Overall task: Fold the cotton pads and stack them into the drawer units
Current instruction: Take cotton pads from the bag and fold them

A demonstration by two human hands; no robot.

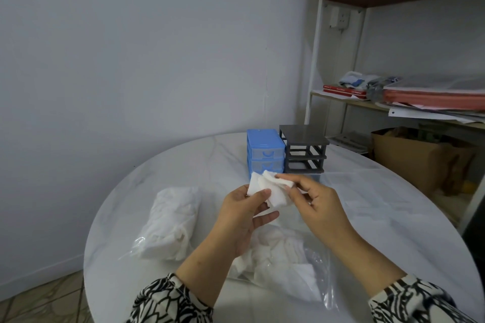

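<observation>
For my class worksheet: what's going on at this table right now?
A person is holding a white cotton pad above a round white table, the left hand and right hand each pinching a side. Two clear bags of pads lie on the table, one to the left and one nearer. A blue drawer unit and a dark grey frame stand behind.

Plain wall [131, 47], cluttered shelving [393, 102], tiled floor [39, 301].

Cotton pad [270, 190]: white, partly folded, raised above table, pinched between both hands.
Blue drawer unit [265, 152]: upright at far table edge, drawers closed.
Dark drawer frame [304, 149]: touching blue unit's right side, slots empty.
</observation>
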